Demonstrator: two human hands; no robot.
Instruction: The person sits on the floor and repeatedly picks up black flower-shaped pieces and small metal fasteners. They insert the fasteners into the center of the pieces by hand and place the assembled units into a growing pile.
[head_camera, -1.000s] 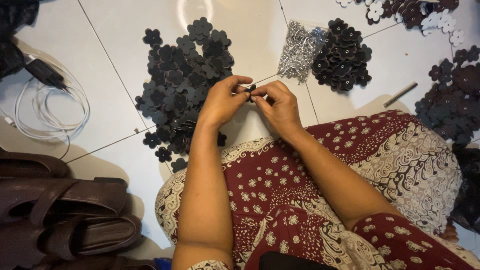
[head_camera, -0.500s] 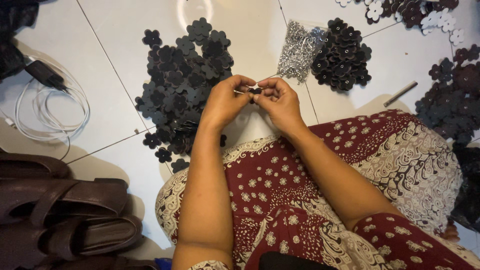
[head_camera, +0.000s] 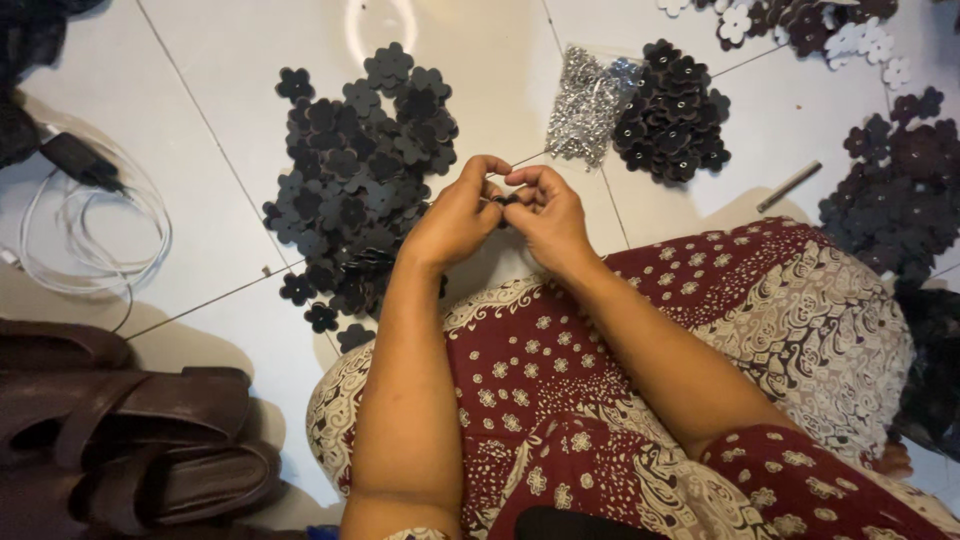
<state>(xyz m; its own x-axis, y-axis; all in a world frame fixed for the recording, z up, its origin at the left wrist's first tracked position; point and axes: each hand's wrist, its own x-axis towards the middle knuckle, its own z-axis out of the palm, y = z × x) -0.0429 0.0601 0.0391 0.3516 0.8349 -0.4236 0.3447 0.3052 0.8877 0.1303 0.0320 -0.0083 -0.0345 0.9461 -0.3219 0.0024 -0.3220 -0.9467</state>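
The left hand (head_camera: 458, 215) and right hand (head_camera: 545, 212) meet above the lap, fingers (head_camera: 497, 190) of both pinched together on one small dark flower piece (head_camera: 505, 199), held close so both sides can be worked; just left of the fingers a heap of dark flower cutouts (head_camera: 355, 170) lies on the tiled floor (head_camera: 230, 60) within reach; beyond them sit a clear bag of silver bits (head_camera: 585, 105) and a smaller pile of finished flowers (head_camera: 675, 110); a metal rod (head_camera: 790, 186) lies to the right.

Bare tile (head_camera: 250, 90) lies left of the flower pile (head_camera: 355, 170).
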